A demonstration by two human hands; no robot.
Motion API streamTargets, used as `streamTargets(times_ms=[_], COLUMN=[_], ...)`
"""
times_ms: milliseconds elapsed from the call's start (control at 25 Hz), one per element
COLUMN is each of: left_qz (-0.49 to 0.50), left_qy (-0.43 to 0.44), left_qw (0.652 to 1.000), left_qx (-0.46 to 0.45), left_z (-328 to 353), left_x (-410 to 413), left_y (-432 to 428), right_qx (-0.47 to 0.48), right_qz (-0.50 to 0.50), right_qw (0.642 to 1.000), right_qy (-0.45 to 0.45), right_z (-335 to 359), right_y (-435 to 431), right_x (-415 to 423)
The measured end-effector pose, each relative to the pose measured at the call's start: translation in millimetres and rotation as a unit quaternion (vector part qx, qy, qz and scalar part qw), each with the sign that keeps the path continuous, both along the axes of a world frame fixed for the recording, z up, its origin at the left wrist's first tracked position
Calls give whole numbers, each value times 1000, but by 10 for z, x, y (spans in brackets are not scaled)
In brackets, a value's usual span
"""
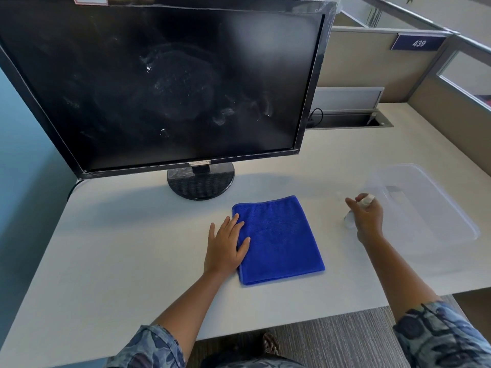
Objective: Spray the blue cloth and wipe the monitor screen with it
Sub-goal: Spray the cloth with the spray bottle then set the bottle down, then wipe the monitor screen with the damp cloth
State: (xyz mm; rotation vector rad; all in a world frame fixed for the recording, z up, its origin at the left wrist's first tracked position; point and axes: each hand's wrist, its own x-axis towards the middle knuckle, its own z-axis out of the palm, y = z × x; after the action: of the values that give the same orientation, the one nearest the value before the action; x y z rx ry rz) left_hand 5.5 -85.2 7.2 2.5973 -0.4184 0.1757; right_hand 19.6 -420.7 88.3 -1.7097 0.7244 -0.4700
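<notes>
From the head view, we look down on a pale desk (119, 261) and take the blue cloth (279, 240) as our landmark. It lies flat and folded into a rectangle near the middle of the desk, slightly turned so its far edge tilts up to the right.

Our left hand (225, 245) rests palm down on the cloth's left edge. Its grip is spread, the fingers (235, 221) flat and apart, overlapping the fabric while the heel of the hand sits on the bare desk beside it. It pinches nothing.

To the right of the cloth, apart from it, our right hand (368, 216) has its grip wrapped around a small clear spray bottle (368, 200). The white nozzle shows above the knuckles and the bottle's lower end shows below the hand, towards the cloth. We cannot tell whether the bottle touches the desk.

Further right of the cloth, past that hand, a clear plastic lid (438, 208) lies flat on the desk.

Behind the cloth stands the monitor (159, 83), dark and switched off, on a round black base (200, 181) just beyond the cloth's far-left corner. Its screen carries pale smears and specks, thickest around the centre and lower right.

Behind the monitor to the right, a cubicle partition bears a blue number plate (418, 43) reading 439. Patterned sleeves (441, 333) cover both upper arms.
</notes>
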Motion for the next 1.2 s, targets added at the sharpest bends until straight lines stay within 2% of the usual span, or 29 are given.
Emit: streamTargets(times_ms=[320,520,600,680,760,800,840,920,960,1000,1040,1200], left_qz=[-2,-1,-1,-2,1,1,1,-1,-1,-1,1,4], left_qy=[7,15,17,15,13,12,12,17,21,24,24,15], left_qw=[1000,1000,1000,1000,1000,1000,1000,1000,1000,1000,1000,1000], left_qx=[-1,1,0,-1,-2,-3,-5,-9,-11,-11,-11,-4], left_z=[-18,-32,-30,-20,-6,0,0,-1,-5,-9,-19,-47], left_x=[8,13,16,14,9,5,3,1,4,14,23,38], left_y=[-5,-7,-10,-15,-17,-15,-16,-15,-13,-12,-11,-18], right_qx=[-63,-184,-286,-403,-450,-452,-435,-341,-294,-274,-276,-339], right_qz=[12,-16,-63,-103,-60,-5,62,186,220,231,227,225], right_qw=[998,982,952,894,866,870,888,918,909,896,886,858], right_qy=[-18,-39,-91,-165,-211,-196,-137,82,195,263,295,314], right_z=[-80,172,323,480,542,474,343,50,-70,-150,-197,-218], right_y=[-65,-48,16,185,477,622,747,921,961,979,993,1115], right_x=[-13,-104,-159,-209,-239,-256,-274,-297,-304,-303,-296,-244])
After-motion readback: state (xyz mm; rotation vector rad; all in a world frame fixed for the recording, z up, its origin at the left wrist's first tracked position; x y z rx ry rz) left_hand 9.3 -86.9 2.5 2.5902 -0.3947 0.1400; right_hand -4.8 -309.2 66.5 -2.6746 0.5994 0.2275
